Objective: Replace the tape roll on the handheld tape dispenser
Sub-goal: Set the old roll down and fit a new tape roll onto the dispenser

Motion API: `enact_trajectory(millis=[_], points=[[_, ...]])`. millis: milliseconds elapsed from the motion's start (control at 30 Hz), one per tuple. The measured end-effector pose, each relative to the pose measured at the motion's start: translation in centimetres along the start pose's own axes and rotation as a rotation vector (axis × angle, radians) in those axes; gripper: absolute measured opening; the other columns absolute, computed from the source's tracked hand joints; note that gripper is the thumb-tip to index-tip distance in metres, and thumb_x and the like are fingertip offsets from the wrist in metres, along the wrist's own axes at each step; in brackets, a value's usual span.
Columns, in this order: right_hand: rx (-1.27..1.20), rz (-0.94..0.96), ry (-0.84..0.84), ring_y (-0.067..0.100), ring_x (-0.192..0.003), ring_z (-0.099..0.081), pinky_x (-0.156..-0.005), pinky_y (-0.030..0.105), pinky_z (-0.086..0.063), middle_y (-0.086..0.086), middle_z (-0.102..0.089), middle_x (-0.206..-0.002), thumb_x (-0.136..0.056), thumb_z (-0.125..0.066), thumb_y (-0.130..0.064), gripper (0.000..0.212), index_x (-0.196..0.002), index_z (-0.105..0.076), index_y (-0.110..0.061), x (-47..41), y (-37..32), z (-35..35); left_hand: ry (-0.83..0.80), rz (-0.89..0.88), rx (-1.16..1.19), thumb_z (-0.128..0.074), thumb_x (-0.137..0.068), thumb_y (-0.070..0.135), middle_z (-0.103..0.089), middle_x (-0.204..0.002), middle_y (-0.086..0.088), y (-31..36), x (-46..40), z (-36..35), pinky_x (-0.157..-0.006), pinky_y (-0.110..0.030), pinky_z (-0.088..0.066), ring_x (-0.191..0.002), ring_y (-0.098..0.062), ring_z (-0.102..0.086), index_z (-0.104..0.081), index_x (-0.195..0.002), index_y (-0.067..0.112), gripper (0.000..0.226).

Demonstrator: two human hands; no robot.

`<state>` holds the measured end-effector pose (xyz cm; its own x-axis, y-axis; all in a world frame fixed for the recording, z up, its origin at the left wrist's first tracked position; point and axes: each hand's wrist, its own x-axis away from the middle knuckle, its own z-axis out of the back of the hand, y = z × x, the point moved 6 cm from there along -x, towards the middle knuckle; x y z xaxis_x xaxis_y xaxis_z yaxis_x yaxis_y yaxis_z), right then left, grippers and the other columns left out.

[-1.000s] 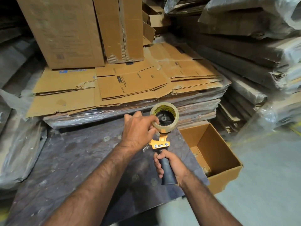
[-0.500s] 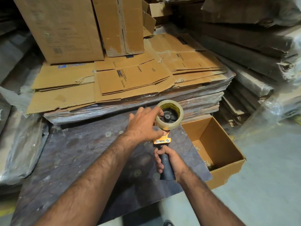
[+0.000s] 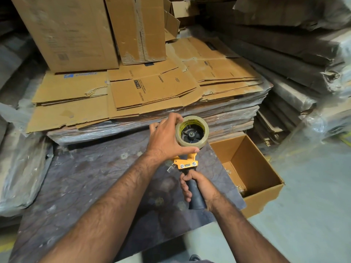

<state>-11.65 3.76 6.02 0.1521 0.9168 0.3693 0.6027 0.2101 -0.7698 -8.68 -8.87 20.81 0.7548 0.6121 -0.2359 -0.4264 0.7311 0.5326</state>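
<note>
The handheld tape dispenser point(image 3: 187, 164) stands upright in mid-air, its orange metal frame above a black handle. A roll of clear tape point(image 3: 191, 131) (yellow print inside its core) sits on the black hub at the top, its open face tilted up toward the viewer, its axle visible.

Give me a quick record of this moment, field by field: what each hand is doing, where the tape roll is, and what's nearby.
left hand: fingers wrapped around the tape roll
right hand: gripping the dispenser's black handle
tape roll: clear, sitting on the dispenser hub
dispenser frame: yellow, held upright
nearby: open cardboard box to the right, flattened cartons behind
</note>
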Motion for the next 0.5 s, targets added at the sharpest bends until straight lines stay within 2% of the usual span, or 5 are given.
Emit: enact_trajectory(millis=[100, 200, 267, 400, 500], points=[[0.009, 0.009, 0.008, 0.016, -0.037, -0.043, -0.04, 0.025, -0.042, 0.007, -0.048, -0.057, -0.075, -0.056, -0.017, 0.013, -0.066, -0.056, -0.008, 0.0, 0.1, 0.0, -0.001, 0.018, -0.027, -0.079, -0.049, 0.079, -0.055, -0.14, 0.013, -0.2, -0.1, -0.1, -0.112, -0.048, -0.023, -0.133, -0.014, -0.044, -0.028, -0.15, 0.039, 0.12], [0.018, 0.032, 0.014, 0.016, -0.036, -0.042, -0.04, 0.025, -0.041, 0.008, -0.047, -0.056, -0.076, -0.055, -0.014, 0.013, -0.066, -0.055, -0.007, 0.0, 0.1, -0.2, 0.027, -0.005, -0.08, -0.071, -0.048, 0.087, -0.055, -0.139, 0.015, -0.1, -0.1, -0.3, -0.113, -0.042, -0.018, -0.131, -0.01, -0.043, -0.04, -0.148, 0.041, 0.114], [0.023, 0.046, 0.027, 0.017, -0.036, -0.041, -0.04, 0.025, -0.041, 0.009, -0.046, -0.056, -0.075, -0.055, -0.014, 0.012, -0.065, -0.054, -0.006, 0.1, 0.1, -0.2, 0.038, 0.018, -0.058, -0.072, -0.048, 0.086, -0.055, -0.138, 0.014, -0.2, -0.2, -0.5, -0.117, -0.042, -0.015, -0.131, -0.01, -0.042, -0.043, -0.145, 0.04, 0.112], [0.099, 0.047, 0.052, 0.019, -0.037, -0.04, -0.041, 0.026, -0.039, 0.012, -0.045, -0.057, -0.075, -0.053, -0.012, 0.011, -0.066, -0.054, -0.006, 0.2, 0.1, -0.3, 0.039, 0.08, -0.031, -0.076, -0.049, 0.083, -0.058, -0.131, 0.012, -0.8, -0.1, -0.2, -0.12, -0.044, -0.014, -0.13, -0.012, -0.041, -0.048, -0.143, 0.039, 0.107], [0.087, 0.051, 0.061, 0.019, -0.038, -0.038, -0.042, 0.026, -0.038, 0.011, -0.045, -0.056, -0.073, -0.054, -0.012, 0.01, -0.065, -0.054, -0.006, -0.1, 0.0, -0.9, 0.022, 0.036, -0.064, -0.073, -0.048, 0.084, -0.058, -0.13, 0.013, -1.1, 0.3, -0.6, -0.122, -0.046, -0.011, -0.129, -0.013, -0.043, -0.047, -0.142, 0.039, 0.107]])
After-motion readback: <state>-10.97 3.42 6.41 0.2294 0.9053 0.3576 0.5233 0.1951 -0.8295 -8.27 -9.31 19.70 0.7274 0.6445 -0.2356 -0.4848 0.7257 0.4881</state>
